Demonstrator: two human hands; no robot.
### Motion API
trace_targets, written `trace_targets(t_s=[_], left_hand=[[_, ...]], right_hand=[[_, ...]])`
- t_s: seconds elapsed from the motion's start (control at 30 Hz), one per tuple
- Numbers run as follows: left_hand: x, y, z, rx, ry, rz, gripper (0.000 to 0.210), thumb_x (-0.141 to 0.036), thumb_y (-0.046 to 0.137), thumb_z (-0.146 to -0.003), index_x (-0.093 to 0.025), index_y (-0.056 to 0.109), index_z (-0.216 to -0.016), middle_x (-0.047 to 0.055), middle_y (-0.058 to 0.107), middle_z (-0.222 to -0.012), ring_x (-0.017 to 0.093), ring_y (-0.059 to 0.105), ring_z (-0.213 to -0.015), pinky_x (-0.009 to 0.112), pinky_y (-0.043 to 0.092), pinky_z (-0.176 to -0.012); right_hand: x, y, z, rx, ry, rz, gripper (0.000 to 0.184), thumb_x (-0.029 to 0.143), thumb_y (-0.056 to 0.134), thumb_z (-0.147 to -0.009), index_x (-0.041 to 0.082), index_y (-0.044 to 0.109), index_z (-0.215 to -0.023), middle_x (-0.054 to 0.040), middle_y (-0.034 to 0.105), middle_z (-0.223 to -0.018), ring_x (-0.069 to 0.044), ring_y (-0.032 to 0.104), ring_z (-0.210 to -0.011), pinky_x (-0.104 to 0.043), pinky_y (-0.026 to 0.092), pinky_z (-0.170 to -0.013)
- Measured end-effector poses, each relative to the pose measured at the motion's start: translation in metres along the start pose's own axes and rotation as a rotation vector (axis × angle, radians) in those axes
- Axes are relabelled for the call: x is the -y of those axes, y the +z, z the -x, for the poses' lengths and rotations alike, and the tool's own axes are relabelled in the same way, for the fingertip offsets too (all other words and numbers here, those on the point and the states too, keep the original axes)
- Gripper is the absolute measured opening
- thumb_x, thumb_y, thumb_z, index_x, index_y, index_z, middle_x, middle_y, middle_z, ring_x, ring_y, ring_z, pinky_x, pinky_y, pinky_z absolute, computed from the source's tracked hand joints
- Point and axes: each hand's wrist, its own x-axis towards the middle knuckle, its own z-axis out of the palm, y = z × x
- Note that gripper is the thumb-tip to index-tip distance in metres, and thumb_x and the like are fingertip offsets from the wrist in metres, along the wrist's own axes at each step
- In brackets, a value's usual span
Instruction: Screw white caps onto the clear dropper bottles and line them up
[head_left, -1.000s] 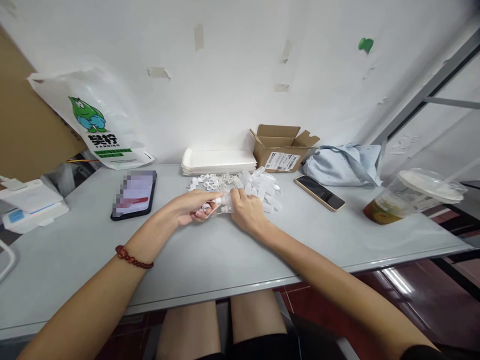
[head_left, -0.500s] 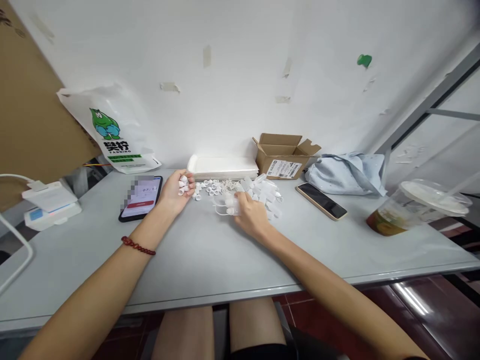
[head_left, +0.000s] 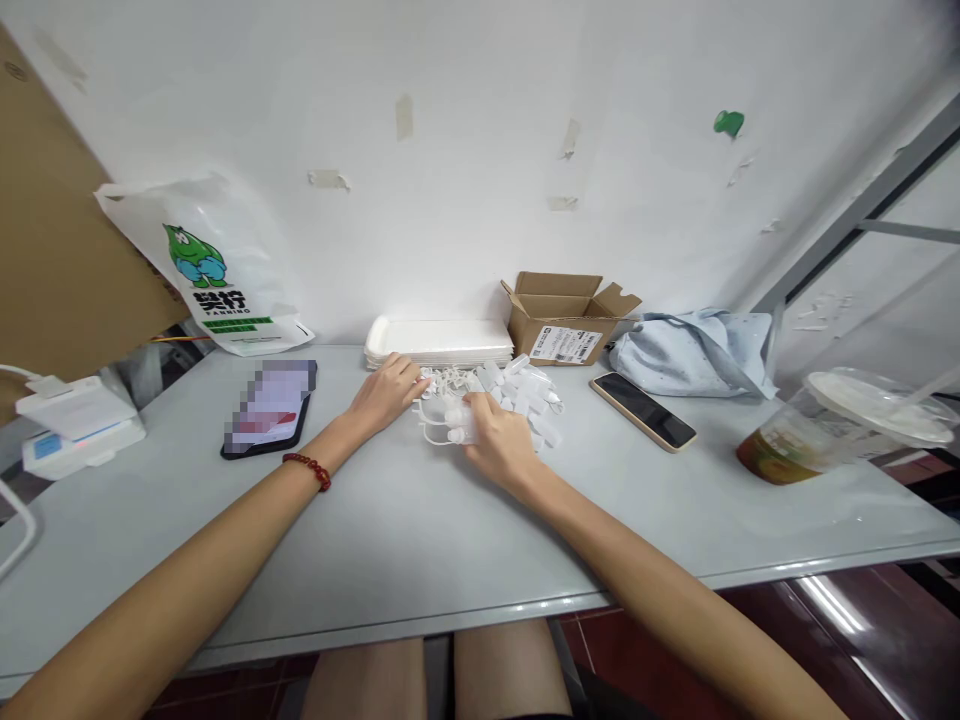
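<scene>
Since half a second ago, my left hand (head_left: 386, 393) has swung in from beside the dark phone (head_left: 268, 408) to the loose white caps (head_left: 442, 380), fingers curled over them; whether it grips one I cannot tell. Nearer me, my right hand (head_left: 501, 445) pinches a small clear bottle (head_left: 459, 422), its long axis pointing left toward those caps. Beyond lie white trays (head_left: 439, 342).
</scene>
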Motion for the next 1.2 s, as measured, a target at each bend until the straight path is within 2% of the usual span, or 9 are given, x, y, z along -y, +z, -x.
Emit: trace_targets(t_s=[0.2,0.47,0.6,0.7,0.77,0.87,0.97,1.1,1.2], left_hand=[[-0.004,-0.001,-0.002,0.024,-0.014,0.031,0.026,-0.028,0.038,-0.091,-0.019,0.057,-0.075,0.01,0.056,-0.081,0.025,0.048,-0.085,0.037,0.042,-0.074],[-0.006,-0.003,0.0,-0.092,-0.089,0.093,0.028,-0.032,0.038,-0.091,-0.017,0.059,-0.08,0.01,0.062,-0.086,0.024,0.052,-0.088,0.035,0.041,-0.08],[-0.005,-0.01,0.004,-0.283,-0.347,0.235,0.028,-0.033,0.039,-0.09,-0.018,0.059,-0.077,0.008,0.064,-0.082,0.021,0.056,-0.085,0.031,0.042,-0.08],[0.0,-0.021,0.008,-0.342,-0.601,0.325,0.031,-0.037,0.038,-0.089,-0.018,0.06,-0.079,0.004,0.066,-0.083,0.018,0.058,-0.078,0.026,0.043,-0.075],[0.005,-0.03,0.01,-0.297,-0.692,0.344,0.029,-0.04,0.041,-0.087,-0.018,0.06,-0.083,0.004,0.067,-0.087,0.017,0.059,-0.078,0.025,0.043,-0.074],[0.015,-0.045,0.013,-0.142,-0.776,0.267,0.027,-0.042,0.052,-0.08,-0.017,0.061,-0.088,0.007,0.068,-0.091,0.022,0.061,-0.085,0.027,0.043,-0.074],[0.021,-0.058,0.018,0.049,-0.866,0.21,0.043,-0.053,0.058,-0.074,-0.016,0.061,-0.096,0.011,0.068,-0.089,0.028,0.062,-0.087,0.03,0.044,-0.068],[0.023,-0.061,0.026,0.286,-0.831,0.281,0.068,-0.061,0.072,-0.053,-0.015,0.063,-0.102,0.009,0.069,-0.083,0.029,0.064,-0.078,0.029,0.043,-0.059],[0.024,-0.052,0.027,0.351,-0.765,0.277,0.069,-0.055,0.077,-0.046,-0.015,0.066,-0.102,0.006,0.069,-0.078,0.026,0.064,-0.072,0.028,0.042,-0.058]], right_hand=[[0.0,-0.001,0.0,0.002,-0.006,-0.008,0.036,0.017,0.046,-0.076,0.016,0.049,-0.112,-0.0114,0.061,-0.116,-0.023,0.065,-0.082,-0.029,0.042,-0.059],[-0.002,0.002,-0.001,-0.025,0.004,-0.107,0.039,0.018,0.049,-0.076,0.017,0.049,-0.114,-0.0097,0.062,-0.116,-0.023,0.063,-0.087,-0.029,0.043,-0.063],[-0.007,0.0,0.001,-0.076,0.033,-0.167,0.038,0.017,0.05,-0.075,0.017,0.049,-0.114,-0.0106,0.062,-0.118,-0.024,0.063,-0.089,-0.031,0.044,-0.069],[-0.014,0.0,0.0,-0.15,0.07,-0.257,0.038,0.021,0.052,-0.075,0.016,0.05,-0.113,-0.0115,0.063,-0.114,-0.025,0.062,-0.091,-0.032,0.044,-0.072],[-0.018,0.001,-0.001,-0.187,0.098,-0.338,0.037,0.023,0.052,-0.074,0.016,0.052,-0.11,-0.0106,0.066,-0.107,-0.024,0.061,-0.089,-0.032,0.044,-0.072],[-0.023,0.001,-0.003,-0.211,0.127,-0.444,0.032,0.025,0.052,-0.073,0.016,0.055,-0.103,-0.0075,0.067,-0.094,-0.023,0.061,-0.083,-0.031,0.044,-0.071],[-0.025,-0.001,-0.004,-0.228,0.149,-0.489,0.03,0.028,0.051,-0.072,0.017,0.055,-0.1,-0.0052,0.066,-0.087,-0.022,0.059,-0.079,-0.031,0.043,-0.069],[-0.025,-0.003,-0.004,-0.246,0.15,-0.519,0.03,0.029,0.052,-0.07,0.017,0.056,-0.098,-0.0044,0.065,-0.083,-0.022,0.058,-0.076,-0.03,0.042,-0.067],[-0.025,-0.002,-0.004,-0.252,0.148,-0.523,0.03,0.028,0.052,-0.069,0.017,0.056,-0.097,-0.0049,0.065,-0.083,-0.021,0.058,-0.075,-0.03,0.041,-0.066]])
